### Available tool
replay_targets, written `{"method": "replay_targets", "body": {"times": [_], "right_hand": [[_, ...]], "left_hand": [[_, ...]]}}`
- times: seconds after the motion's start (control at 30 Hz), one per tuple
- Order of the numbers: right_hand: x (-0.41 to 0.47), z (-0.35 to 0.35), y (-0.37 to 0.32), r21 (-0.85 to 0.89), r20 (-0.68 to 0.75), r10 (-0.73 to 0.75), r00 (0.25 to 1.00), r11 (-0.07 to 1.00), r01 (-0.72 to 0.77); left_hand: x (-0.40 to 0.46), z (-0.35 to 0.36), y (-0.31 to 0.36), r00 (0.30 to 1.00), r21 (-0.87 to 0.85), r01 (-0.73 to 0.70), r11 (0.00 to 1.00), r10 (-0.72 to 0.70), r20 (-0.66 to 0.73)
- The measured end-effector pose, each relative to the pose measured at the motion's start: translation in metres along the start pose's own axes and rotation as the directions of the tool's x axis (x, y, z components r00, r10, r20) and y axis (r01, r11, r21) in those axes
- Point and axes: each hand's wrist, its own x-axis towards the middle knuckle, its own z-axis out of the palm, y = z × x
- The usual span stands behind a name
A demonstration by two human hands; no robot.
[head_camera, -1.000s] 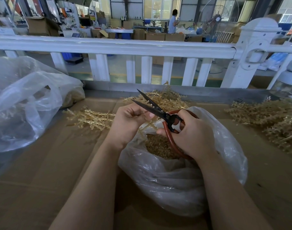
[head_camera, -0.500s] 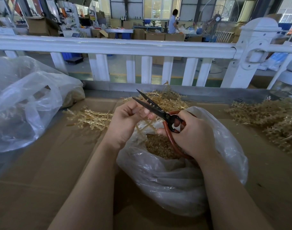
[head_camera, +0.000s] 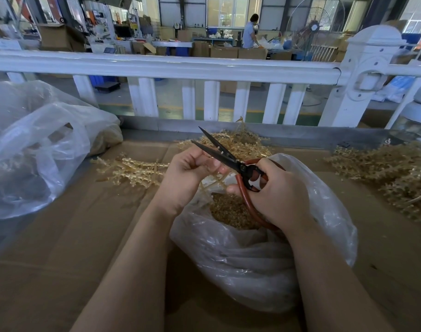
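Two bare hands work above an open clear plastic bag (head_camera: 257, 259) that stands on the cardboard-covered desk (head_camera: 61, 259) near the middle of the scene. The right hand (head_camera: 279, 200) grips a pair of scissors (head_camera: 243, 167) with its fingers curled through the red-brown handle loops; the black blades stand parted in a narrow V and point to the far left, over the fingers of the left hand (head_camera: 188, 173). The left hand is clenched round a thin tan plastic sprig (head_camera: 214, 182), pinching it just beside the lower blade, with the pale stems hanging from under the fingers toward the bag's mouth. Inside the bag lies a heap of small tan cut pieces (head_camera: 228, 212), directly below the scissors and the sprig. More tan sprigs lie loose on the desk: one bunch (head_camera: 133, 171) just left of the left hand, a pile (head_camera: 243, 144) on the far side behind the blades, and a larger heap (head_camera: 396, 173) at the right edge. A big crumpled plastic bag (head_camera: 37, 152) sits at the far left. A white railing (head_camera: 180, 65) runs along the far side of the desk, and beyond it a person (head_camera: 249, 32) stands among cardboard boxes in a workshop.
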Motion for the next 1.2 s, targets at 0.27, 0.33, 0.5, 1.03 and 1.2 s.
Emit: {"method": "replay_targets", "body": {"times": [0.27, 0.33, 0.5, 1.03, 1.2], "right_hand": [[0.0013, 0.0007, 0.0011, -0.015, 0.0, 0.011, 1.0, 1.0, -0.011], [0.0015, 0.0009, 0.0011, -0.015, 0.001, 0.009, 1.0, 1.0, -0.009], [0.0006, 0.0002, -0.0016, 0.017, -0.006, 0.014, 1.0, 1.0, -0.014], [0.0009, -0.0003, -0.0035, 0.036, 0.019, 0.013, 1.0, 0.999, -0.014], [0.0012, -0.0005, -0.0025, 0.049, 0.033, 0.013, 0.999, 0.999, -0.014]], "left_hand": [[0.0006, 0.0005, 0.0005, 0.998, -0.017, -0.032, 0.999, 0.031, -0.045], [0.0007, 0.001, -0.0001, 0.998, -0.005, -0.04, 0.999, 0.04, -0.044], [0.0008, 0.0011, 0.0007, 0.998, -0.013, -0.053, 0.999, 0.052, -0.036], [0.0006, 0.0067, 0.0022, 0.994, 0.069, -0.101, 0.992, 0.097, 0.057], [0.0012, 0.0062, -0.0006, 0.995, 0.073, -0.088, 0.993, 0.083, 0.062]]}}
